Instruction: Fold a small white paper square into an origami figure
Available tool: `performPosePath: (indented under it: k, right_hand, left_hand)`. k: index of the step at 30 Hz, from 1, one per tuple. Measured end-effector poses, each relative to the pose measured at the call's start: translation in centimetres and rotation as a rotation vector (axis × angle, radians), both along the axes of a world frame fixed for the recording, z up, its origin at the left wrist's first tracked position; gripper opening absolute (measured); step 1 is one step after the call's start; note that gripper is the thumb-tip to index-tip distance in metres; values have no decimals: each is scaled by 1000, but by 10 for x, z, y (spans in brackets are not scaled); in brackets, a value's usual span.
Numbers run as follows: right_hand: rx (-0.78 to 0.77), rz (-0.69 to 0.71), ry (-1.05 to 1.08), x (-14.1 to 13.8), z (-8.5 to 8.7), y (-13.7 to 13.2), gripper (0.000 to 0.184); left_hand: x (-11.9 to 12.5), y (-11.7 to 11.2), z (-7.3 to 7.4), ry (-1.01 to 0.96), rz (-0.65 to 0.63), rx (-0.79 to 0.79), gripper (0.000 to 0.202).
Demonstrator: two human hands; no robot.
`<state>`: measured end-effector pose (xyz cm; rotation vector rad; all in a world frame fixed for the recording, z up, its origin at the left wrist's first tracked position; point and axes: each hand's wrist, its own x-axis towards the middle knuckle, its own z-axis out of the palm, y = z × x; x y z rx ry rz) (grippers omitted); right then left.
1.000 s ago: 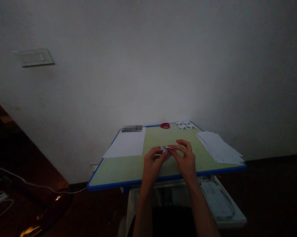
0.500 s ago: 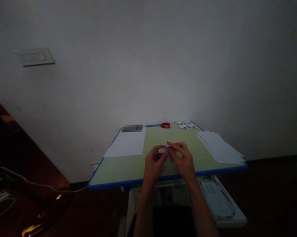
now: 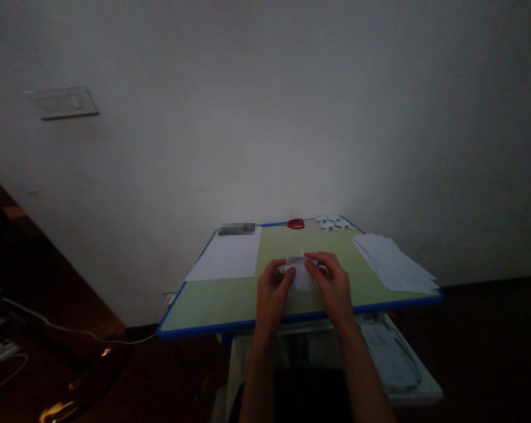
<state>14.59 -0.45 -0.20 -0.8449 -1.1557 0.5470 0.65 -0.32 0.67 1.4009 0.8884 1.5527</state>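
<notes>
since half a second ago the small folded piece of white paper (image 3: 299, 275) has opened out wider between the hands, and both hands have slid a touch nearer the front edge of the table. the left hand (image 3: 271, 292) pinches the paper's left side with thumb and curled fingers. the right hand (image 3: 334, 286) grips its right side the same way, fingertips closed narrowly on it. the paper is just over the green table top with a blue rim (image 3: 212, 304), midway across and nearer the front edge than the back. whether it touches the surface cannot be told in the dim light.

a single flat white sheet (image 3: 227, 257) lies at the back left, its far edge by a dark bar (image 3: 236, 229) that is blurred out. a red loop (image 3: 296, 224) sits at the middle of the back edge. just right of it, in the back right corner, is a cluster of small white folded paper shapes (image 3: 333, 222). a fanned stack of white sheets (image 3: 391, 262) lies along the right edge, reaching the front right corner. under the table, right of the right forearm, a pale tray (image 3: 395, 361) sticks out. a grey switch plate (image 3: 62, 102) is on the wall at upper left, and a white cable (image 3: 71, 332) crosses the dark floor.
</notes>
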Motion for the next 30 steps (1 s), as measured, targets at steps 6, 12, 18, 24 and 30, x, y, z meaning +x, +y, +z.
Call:
performPosePath:
  k: [6,12,18,24,30]
  right_hand:
    - [6,45,25,1,-1,1,16]
    - [-95,94,69,0,0,-1,22]
    - [-98,87,63,1,1,0,19]
    - [-46,54,25,3,-1,2,21]
    - [-15,21,-11,4,-1,2,22]
  left_hand:
    - [-1,0,0,-22,14,-3,31]
    - [-1,0,-1,-35,16,-10,31]
    - [-1,1,-3,-28,14,-3,29]
    - [-1,1,-1,-28,41,1,33]
    - [-1,1,0,21,71,15,29]
